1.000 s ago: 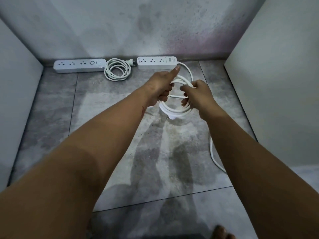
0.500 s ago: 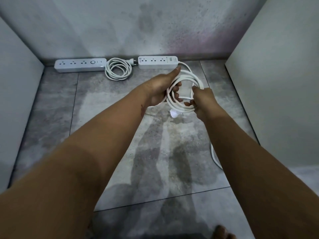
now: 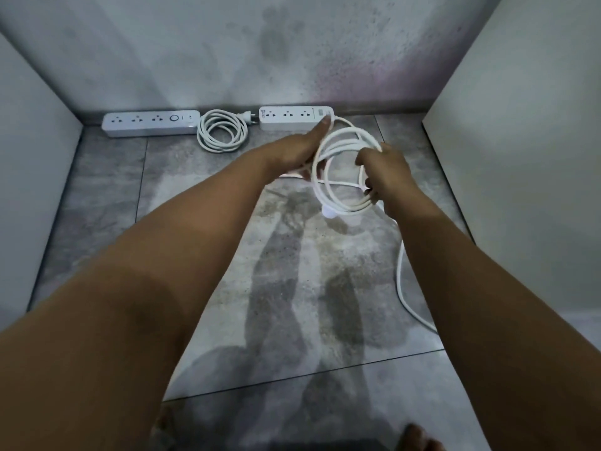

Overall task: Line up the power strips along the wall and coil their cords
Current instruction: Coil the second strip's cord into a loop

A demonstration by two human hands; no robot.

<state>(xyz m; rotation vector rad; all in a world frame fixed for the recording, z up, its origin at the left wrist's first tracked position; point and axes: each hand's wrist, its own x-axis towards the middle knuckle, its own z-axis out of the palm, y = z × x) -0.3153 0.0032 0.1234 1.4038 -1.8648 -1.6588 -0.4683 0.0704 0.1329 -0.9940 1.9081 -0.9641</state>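
Note:
Two white power strips lie along the back wall. The left power strip (image 3: 151, 123) has its coiled cord (image 3: 222, 135) lying beside it. From the right end of the right power strip (image 3: 292, 118), a white cord runs into a coil of loops (image 3: 341, 138) held above the floor. My left hand (image 3: 292, 151) reaches through the loops with straight fingers, fingertips near that strip. My right hand (image 3: 387, 172) grips the coil's right side. The plug (image 3: 330, 213) hangs at the coil's bottom. A loose length of cord (image 3: 400, 281) trails on the floor under my right forearm.
The floor is grey tile (image 3: 195, 255). White panels close the space on the left (image 3: 29, 190) and on the right (image 3: 520, 157). My toes (image 3: 419, 437) show at the bottom edge.
The coil has grown wider and shifted right. My left hand's fingers have straightened inside the loops, and my right hand has moved right along the coil. Less loose cord lies on the floor.

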